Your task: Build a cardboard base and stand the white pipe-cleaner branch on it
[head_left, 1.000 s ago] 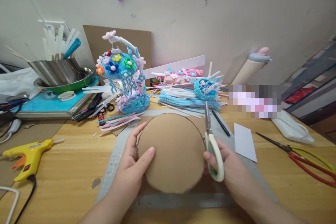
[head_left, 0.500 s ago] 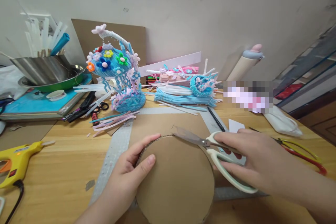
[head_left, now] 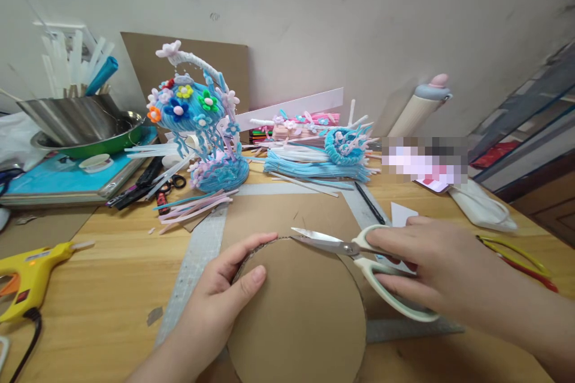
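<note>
A round cardboard disc point(head_left: 300, 311) is tilted up toward me at the bottom centre. Gripping its upper left edge is my left hand point(head_left: 224, 296), thumb on the face and fingers behind the rim. My right hand point(head_left: 431, 269) has its fingers through the pale green handles of a pair of scissors point(head_left: 348, 248). The blades are slightly apart and lie at the disc's top edge, pointing left. Beneath the disc are a flat cardboard sheet point(head_left: 287, 212) and a grey cutting mat point(head_left: 197, 275).
A yellow glue gun point(head_left: 36, 272) lies at the left. Behind stand a blue pipe-cleaner flower lamp point(head_left: 193, 111) and bundles of pipe cleaners point(head_left: 314, 167). Red-and-yellow-handled pliers point(head_left: 516, 260) lie by my right forearm. A black pen point(head_left: 369, 202) rests on the mat.
The scissor blades have closed somewhat and shifted slightly at the disc's top edge. The disc has dropped and tilted a little. My left hand keeps nearly the same place.
</note>
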